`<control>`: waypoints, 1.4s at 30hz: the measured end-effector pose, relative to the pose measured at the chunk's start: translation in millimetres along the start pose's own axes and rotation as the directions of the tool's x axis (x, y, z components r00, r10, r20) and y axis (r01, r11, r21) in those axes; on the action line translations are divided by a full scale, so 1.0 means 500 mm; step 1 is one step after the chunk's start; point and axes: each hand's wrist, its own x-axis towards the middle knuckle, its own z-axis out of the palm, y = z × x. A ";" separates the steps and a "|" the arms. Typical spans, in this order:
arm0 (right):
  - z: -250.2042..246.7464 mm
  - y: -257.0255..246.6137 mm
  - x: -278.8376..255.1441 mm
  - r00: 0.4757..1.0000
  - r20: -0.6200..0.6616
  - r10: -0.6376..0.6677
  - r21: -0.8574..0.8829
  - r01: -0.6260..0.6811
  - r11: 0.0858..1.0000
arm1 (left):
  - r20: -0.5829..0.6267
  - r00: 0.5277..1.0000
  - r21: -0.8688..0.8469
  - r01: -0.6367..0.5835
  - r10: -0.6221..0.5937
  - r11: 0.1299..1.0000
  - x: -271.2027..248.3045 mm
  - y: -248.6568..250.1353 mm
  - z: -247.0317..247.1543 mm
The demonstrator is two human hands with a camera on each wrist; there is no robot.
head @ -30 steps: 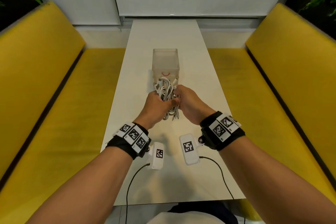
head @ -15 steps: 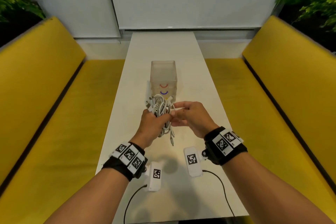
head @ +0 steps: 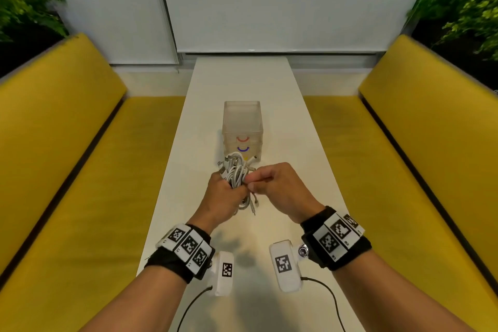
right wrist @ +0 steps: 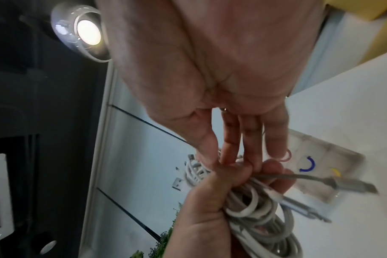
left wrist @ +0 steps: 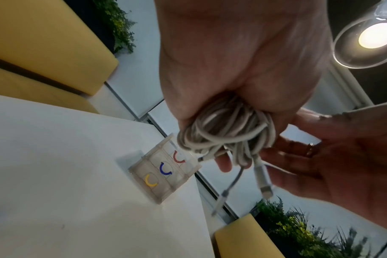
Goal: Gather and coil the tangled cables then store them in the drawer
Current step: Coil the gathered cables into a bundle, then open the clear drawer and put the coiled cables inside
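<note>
Nearest to the person, both forearms reach forward over the white table (head: 272, 105), with the wrists raised above its surface. The left hand (head: 225, 197) is closed as a fist around the bundle of white cables (head: 236, 174); the loops stand out above the fist and some plug ends hang below it. The right hand (head: 280, 191) is just beside the bundle. In the right wrist view its fingers (right wrist: 250, 139) are nearly straight and touch the loops at the tips, so it holds nothing firmly.

I judge the step in hand is to finish the coil. To do it well, the left hand should keep steady pressure so the loops do not spring open, while the right hand tucks the hanging plugs into the bundle.

Farther on the table stands the small translucent drawer unit (head: 242, 127), with red, blue and yellow handles. All its drawers look closed, so one must be opened first.
</note>
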 end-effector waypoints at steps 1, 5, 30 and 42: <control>0.005 -0.003 0.000 0.999 0.024 -0.029 -0.055 0.030 0.998 | -0.032 0.999 0.001 0.007 -0.007 1.000 0.003 0.000 -0.002; 0.010 -0.016 0.009 0.994 0.087 -0.066 -0.126 0.077 0.989 | -0.110 0.993 -0.092 0.033 -0.043 0.995 0.010 -0.004 -0.009; 0.080 0.186 0.420 0.805 -0.305 0.508 0.362 -0.395 0.844 | -0.299 0.952 -0.179 -0.125 0.067 0.976 0.134 0.028 -0.039; 0.111 0.179 0.461 0.730 -0.386 0.564 0.592 -0.273 0.758 | -0.264 0.962 -0.173 -0.115 0.067 0.978 0.139 0.021 -0.051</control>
